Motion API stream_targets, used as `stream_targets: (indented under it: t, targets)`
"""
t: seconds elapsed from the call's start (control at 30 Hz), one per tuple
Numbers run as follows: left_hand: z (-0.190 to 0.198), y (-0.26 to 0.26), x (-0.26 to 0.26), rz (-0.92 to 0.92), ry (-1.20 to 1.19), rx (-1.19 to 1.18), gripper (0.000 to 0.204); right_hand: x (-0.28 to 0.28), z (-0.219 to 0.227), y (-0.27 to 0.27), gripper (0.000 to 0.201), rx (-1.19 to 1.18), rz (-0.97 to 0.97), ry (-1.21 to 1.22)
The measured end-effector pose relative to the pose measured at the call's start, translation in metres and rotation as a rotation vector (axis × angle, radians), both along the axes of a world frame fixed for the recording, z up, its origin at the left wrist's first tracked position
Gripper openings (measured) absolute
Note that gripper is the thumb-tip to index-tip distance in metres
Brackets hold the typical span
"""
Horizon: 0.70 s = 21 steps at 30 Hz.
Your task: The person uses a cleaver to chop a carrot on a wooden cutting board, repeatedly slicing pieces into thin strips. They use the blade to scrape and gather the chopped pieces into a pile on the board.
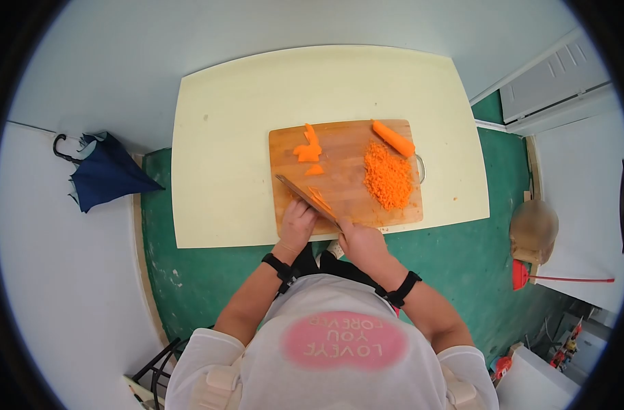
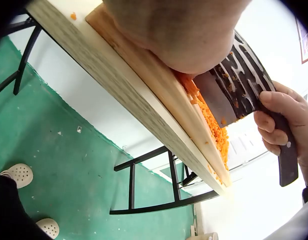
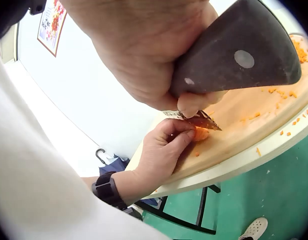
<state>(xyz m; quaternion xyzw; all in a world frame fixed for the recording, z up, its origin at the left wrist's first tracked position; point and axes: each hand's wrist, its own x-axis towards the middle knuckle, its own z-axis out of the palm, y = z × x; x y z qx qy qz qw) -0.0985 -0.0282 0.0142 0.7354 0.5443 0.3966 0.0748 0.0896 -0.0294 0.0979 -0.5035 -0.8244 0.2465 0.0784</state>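
My right hand (image 1: 363,244) grips the dark handle of a broad kitchen knife (image 2: 284,150). The blade slants across the near left part of a wooden cutting board (image 1: 346,154). Close beside the blade, my left hand (image 1: 297,224) pinches a piece of carrot (image 3: 202,133) against the board, thumb and fingers bent; the hand and knife hide much of it. Thin carrot slices (image 1: 319,197) lie along the blade's far side. Flat carrot pieces (image 1: 310,149) rest farther back on the left. Bits of carrot cling to the blade in the left wrist view.
A heap of finely cut carrot (image 1: 388,178) covers the board's right side, with a larger carrot (image 1: 394,139) behind it. A metal ring handle (image 1: 421,169) sticks out at right. The board lies near the front edge of a cream table (image 1: 223,157). A blue umbrella (image 1: 111,171) hangs at left.
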Motion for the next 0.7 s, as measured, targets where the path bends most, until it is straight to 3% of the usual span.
stream_targets:
  t: [0.47,0.7]
  targets:
    - [-0.001,-0.003,-0.001,-0.022,0.001,-0.041,0.018,-0.033,-0.02,0.025,0.016,-0.003,-0.007,0.049]
    - [0.001,-0.005,0.002,0.006,-0.007,-0.04,0.021,-0.011,-0.011,0.014,0.017,0.017,0.002,0.042]
